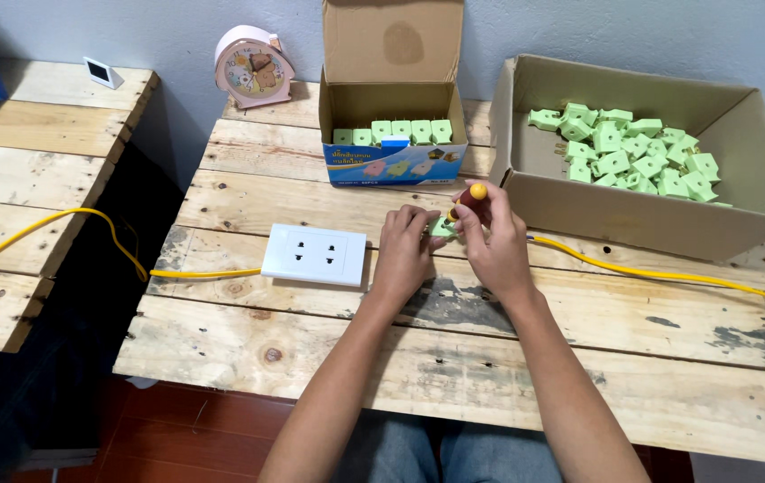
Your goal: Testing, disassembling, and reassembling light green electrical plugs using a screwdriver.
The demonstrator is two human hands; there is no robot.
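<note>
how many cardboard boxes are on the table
2: a small open box at the back centre with green plugs in a row, and a large box on the right holding loose green plugs.

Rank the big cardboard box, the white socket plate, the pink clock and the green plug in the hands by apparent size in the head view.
1. big cardboard box
2. white socket plate
3. pink clock, close to the plate; it sits farther back, so unsure
4. green plug, mostly hidden by fingers

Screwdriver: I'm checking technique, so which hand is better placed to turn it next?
Probably the right hand: it grips the screwdriver, while the left hand steadies the green plug.
</note>
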